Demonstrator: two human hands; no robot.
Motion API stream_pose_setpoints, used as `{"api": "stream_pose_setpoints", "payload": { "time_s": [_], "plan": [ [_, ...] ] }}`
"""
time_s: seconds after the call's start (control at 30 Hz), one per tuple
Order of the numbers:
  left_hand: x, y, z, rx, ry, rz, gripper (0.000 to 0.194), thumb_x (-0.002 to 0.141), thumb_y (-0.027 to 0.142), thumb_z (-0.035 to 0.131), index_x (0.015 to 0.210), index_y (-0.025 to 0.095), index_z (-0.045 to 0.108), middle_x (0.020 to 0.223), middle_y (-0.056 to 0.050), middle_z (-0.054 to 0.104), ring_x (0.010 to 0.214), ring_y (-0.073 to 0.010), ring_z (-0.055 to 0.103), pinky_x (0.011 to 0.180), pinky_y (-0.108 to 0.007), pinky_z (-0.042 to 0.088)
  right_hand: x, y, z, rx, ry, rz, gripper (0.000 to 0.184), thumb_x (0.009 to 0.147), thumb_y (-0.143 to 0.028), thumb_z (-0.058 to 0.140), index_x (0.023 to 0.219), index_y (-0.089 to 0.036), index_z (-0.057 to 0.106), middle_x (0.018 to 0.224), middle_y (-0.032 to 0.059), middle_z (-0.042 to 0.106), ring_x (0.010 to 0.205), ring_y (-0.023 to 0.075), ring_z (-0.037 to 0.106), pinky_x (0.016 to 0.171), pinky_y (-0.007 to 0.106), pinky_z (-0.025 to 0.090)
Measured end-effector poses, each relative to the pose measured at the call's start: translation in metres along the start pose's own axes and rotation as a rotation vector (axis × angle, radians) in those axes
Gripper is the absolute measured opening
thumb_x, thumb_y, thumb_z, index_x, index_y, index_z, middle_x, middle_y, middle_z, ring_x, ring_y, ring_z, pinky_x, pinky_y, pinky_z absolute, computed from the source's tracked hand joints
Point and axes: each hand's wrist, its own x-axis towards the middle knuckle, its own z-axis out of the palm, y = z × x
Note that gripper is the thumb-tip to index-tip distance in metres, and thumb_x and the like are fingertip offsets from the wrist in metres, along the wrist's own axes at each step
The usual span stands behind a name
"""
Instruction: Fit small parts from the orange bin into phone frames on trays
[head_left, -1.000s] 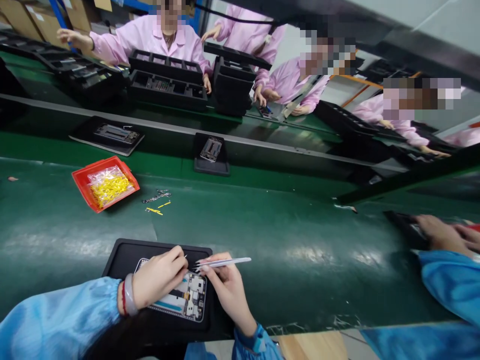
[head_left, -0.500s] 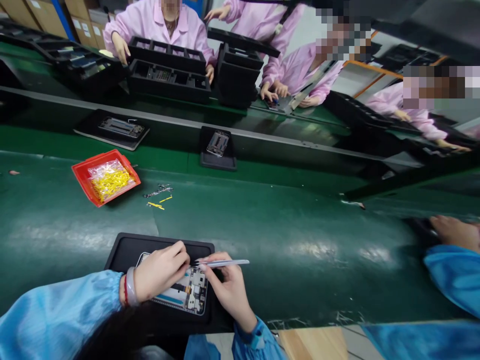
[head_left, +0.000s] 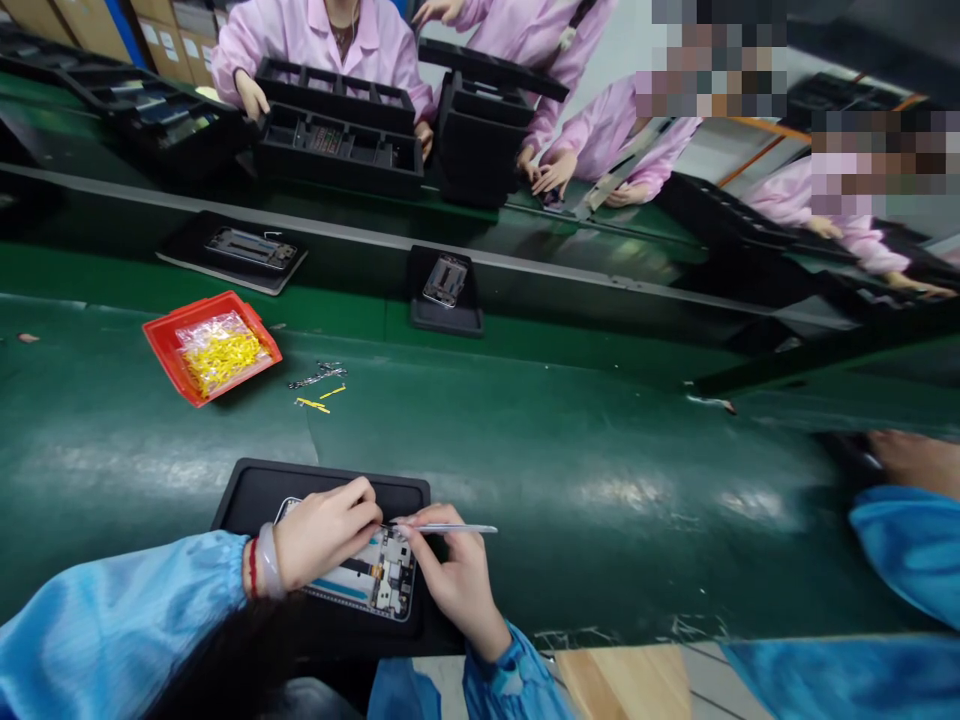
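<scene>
An opened phone [head_left: 394, 585], its circuit board and inner frame bare, lies on a black tray [head_left: 259, 482] in front of me. My left hand [head_left: 326, 530] rests across the phone, fingers bent and pressed together at its upper edge; anything between the fingertips is hidden. At the same edge my right hand [head_left: 457, 570] grips a pair of metal tweezers [head_left: 472, 528], held nearly level. The tweezers' tips meet the left fingertips near the board.
A red bin [head_left: 171, 345] holds small yellow strips [head_left: 225, 357]. Loose yellow strips [head_left: 313, 405] and dark small parts [head_left: 319, 375] lie beside it. Two opened phones [head_left: 253, 248] [head_left: 448, 280] sit on black pads farther back. Co-workers in pink sit opposite; a blue sleeve [head_left: 907, 550] is at right.
My view has shifted slightly, so the far items appear a little to the right. Both hands stay at the phone's upper edge; the tweezers lie slightly more level.
</scene>
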Motion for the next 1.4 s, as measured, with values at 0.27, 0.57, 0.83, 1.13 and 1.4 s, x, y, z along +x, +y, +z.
{"api": "stream_pose_setpoints", "payload": {
  "time_s": [0.27, 0.57, 0.83, 1.13, 1.4],
  "plan": [
    [-0.008, -0.006, 0.0, -0.059, 0.068, 0.11, 0.024, 0.095, 0.015, 0.036, 0.089, 0.019, 0.06, 0.091, -0.002, 0.064, 0.079, -0.0108, 0.063, 0.071, -0.017, 0.05, -0.004, 0.0, 0.001, -0.046, -0.066, 0.004, 0.01, 0.084, -0.012, 0.057, 0.082, -0.022, 0.058, 0.072, 0.0026, 0.066, 0.069, 0.0168, 0.067, 0.062, 0.027, 0.055],
    [-0.014, -0.005, 0.0, 0.121, 0.037, 0.189, 0.023, 0.095, 0.015, 0.038, 0.097, 0.018, 0.061, 0.093, -0.004, 0.067, 0.075, -0.0129, 0.063, 0.065, -0.02, 0.052, -0.009, 0.002, 0.004, -0.049, -0.066, -0.01, 0.012, 0.084, -0.01, 0.056, 0.085, -0.022, 0.055, 0.078, 0.0039, 0.066, 0.075, 0.0176, 0.068, 0.067, 0.028, 0.055],
    [-0.016, 0.001, -0.006, 0.231, -0.013, 0.219, 0.023, 0.094, 0.011, 0.038, 0.104, 0.016, 0.058, 0.098, -0.006, 0.067, 0.077, -0.0162, 0.062, 0.06, -0.023, 0.052, -0.007, -0.001, 0.003, -0.093, -0.063, -0.005, 0.01, 0.084, -0.013, 0.056, 0.083, -0.023, 0.055, 0.073, 0.0033, 0.065, 0.067, 0.0174, 0.066, 0.061, 0.028, 0.053],
    [-0.012, 0.005, -0.007, 0.267, -0.032, 0.24, 0.019, 0.094, 0.01, 0.04, 0.101, 0.013, 0.057, 0.097, -0.007, 0.066, 0.075, -0.016, 0.061, 0.064, -0.024, 0.051, -0.011, 0.006, 0.004, -0.028, -0.118, 0.018, 0.011, 0.087, -0.013, 0.052, 0.09, -0.024, 0.053, 0.081, 0.0038, 0.065, 0.078, 0.0183, 0.067, 0.067, 0.03, 0.054],
    [-0.008, 0.008, -0.001, 0.28, 0.057, 0.247, 0.018, 0.096, 0.018, 0.039, 0.096, 0.013, 0.056, 0.095, -0.007, 0.065, 0.07, -0.0161, 0.061, 0.062, -0.026, 0.051, 0.002, -0.017, -0.009, 0.179, 0.398, 0.034, 0.007, 0.092, -0.021, 0.051, 0.093, -0.027, 0.049, 0.081, -0.0003, 0.056, 0.079, 0.0162, 0.064, 0.074, 0.033, 0.053]
  ]
}}
